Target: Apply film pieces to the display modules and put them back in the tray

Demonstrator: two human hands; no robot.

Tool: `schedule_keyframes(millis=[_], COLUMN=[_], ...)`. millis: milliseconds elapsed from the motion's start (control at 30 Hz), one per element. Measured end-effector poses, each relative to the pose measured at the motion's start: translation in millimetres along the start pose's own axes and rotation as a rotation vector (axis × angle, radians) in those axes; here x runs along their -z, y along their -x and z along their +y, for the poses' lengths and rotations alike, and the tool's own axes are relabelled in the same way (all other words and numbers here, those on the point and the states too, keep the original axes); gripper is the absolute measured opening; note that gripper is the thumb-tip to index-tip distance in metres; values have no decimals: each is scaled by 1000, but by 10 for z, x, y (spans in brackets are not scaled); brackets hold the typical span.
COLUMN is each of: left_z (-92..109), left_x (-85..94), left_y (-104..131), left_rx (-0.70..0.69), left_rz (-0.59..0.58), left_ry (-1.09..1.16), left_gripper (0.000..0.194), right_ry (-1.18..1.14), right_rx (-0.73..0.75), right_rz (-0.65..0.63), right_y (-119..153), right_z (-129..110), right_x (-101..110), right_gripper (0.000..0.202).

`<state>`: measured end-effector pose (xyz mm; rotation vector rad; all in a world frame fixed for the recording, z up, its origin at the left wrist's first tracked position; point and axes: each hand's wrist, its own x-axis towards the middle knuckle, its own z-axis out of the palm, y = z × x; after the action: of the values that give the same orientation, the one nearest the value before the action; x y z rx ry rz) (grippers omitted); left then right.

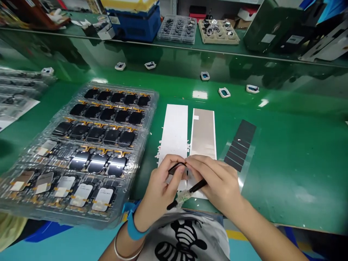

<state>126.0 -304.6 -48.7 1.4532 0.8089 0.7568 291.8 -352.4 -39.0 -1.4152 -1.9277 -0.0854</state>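
Note:
My left hand [160,183] is closed on a small black display screen [176,167], held tilted over the white strip. The fingertips of my right hand [217,177] pinch together at the screen's upper right edge; whatever they grip there is hidden. A slim black tool [198,186], apparently tweezers, is tucked in the same hand, with clear tape around its middle. Beneath both hands lie a white sheet strip [175,127] and a brownish strip with white borders [203,132]. To the left, a clear plastic tray [141,145] carries rows of similar screens with orange flex cables.
Right of the strips lies a clear sheet with black adhesive pieces [240,145]. Several small white-rimmed parts [224,92] are spread along the back of the green table [293,163]. The shelf above bears a blue box [133,23] and a beige tray [219,32].

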Motion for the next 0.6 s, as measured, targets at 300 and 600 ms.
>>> schedule_keyframes(millis=[300,600], left_z=[-15,-14], left_x=[-33,-20], left_y=[6,23], left_rx=[9,22], left_rz=[117,126], left_ry=[49,123], left_gripper=[7,13], right_ry=[-229,-621], right_rx=[-270,-486], right_rz=[-79,-254], right_y=[-246,-479], right_z=[2,230], right_x=[113,1], right_gripper=[9,14])
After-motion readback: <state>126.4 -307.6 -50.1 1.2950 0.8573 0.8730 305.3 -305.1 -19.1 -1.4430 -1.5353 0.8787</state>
